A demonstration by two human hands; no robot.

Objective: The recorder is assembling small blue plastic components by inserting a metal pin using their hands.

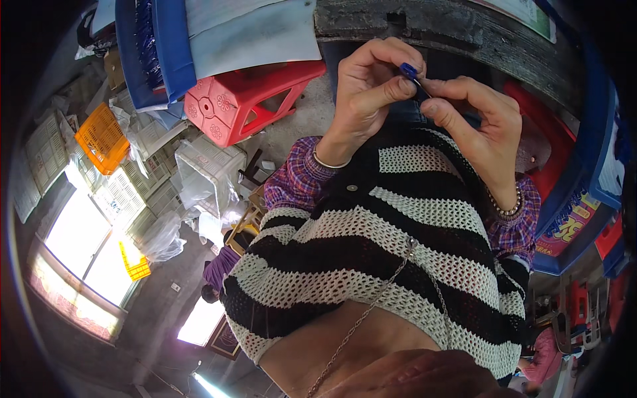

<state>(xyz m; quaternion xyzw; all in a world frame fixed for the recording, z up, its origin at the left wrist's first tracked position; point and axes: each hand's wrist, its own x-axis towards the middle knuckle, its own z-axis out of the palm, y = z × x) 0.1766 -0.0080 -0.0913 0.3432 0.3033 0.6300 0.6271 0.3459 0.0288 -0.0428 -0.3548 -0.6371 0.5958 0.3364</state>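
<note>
My left hand (375, 89) is closed, pinching a small blue plastic piece (409, 69) with a loop-like end between thumb and fingers. From the blue piece a thin dark part (421, 92) runs down toward my right hand (479, 119). Thumb and forefinger of that hand are closed at its lower end, close to the left fingertips. Fingers partly cover the piece, so its exact kind cannot be made out. Both hands are held up just in front of the dark wooden bench edge (458, 30), above my lap.
A pale sheet (255, 40) lies beside a blue bin (176, 50) holding shiny dark-blue pieces (147, 43). Below stands a red plastic stool (222, 106). Another blue bin (564, 255) is at the right. Crates, including an orange one (103, 138), and two people are farther off.
</note>
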